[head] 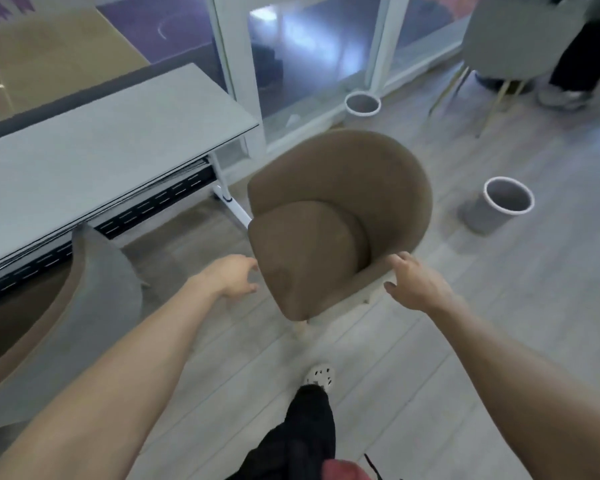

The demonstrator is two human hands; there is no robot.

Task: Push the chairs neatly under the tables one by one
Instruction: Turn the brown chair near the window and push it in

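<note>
A brown upholstered tub chair (340, 216) stands on the floor just right of the grey table (94, 147), its seat facing toward me and left. My left hand (234, 277) hovers by the seat's front left edge with fingers loosely curled, holding nothing. My right hand (413, 282) is spread beside the end of the chair's curved backrest, fingertips at or near its rim. A second chair (84, 306), brown inside with a grey back, sits tucked against the table at the lower left.
Two grey waste bins stand on the wood floor, one (503, 202) to the right of the chair and one (362, 102) by the glass partition (312, 64). Another person sits on a grey chair (510, 39) at the top right. My foot (321, 375) is below the chair.
</note>
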